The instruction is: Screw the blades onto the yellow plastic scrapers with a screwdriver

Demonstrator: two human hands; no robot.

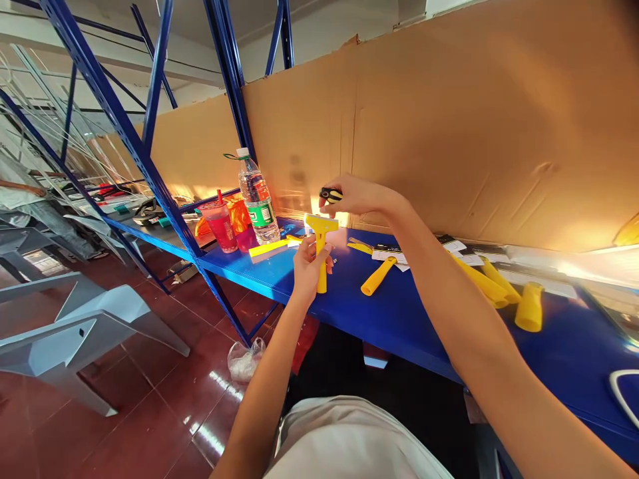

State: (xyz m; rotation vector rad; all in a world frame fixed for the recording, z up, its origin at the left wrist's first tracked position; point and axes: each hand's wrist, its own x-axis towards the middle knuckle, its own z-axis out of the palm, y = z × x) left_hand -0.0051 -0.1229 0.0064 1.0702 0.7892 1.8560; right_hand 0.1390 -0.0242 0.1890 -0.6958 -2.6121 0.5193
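Note:
A yellow T-shaped scraper (pixel 321 256) stands upright in my left hand (pixel 308 266), its wide head at the top and its handle pointing down, above the blue shelf (pixel 349 306). Just above the scraper's head, my right hand (pixel 354 194) is closed around a screwdriver (pixel 330 195) with a black-and-yellow handle. The screwdriver's shaft and tip cannot be made out. To the right of the scraper lies a loose yellow handle (pixel 378 277). Left of my left hand lies a yellow strip-like piece (pixel 268 249).
A water bottle (pixel 258 199) and a red cup (pixel 219 225) with a straw stand at the shelf's left. Several yellow handles (pixel 529 307) lie to the right. Cardboard (pixel 439 120) walls the back. A blue post (pixel 120 126) rises at left, near a grey chair (pixel 100 313).

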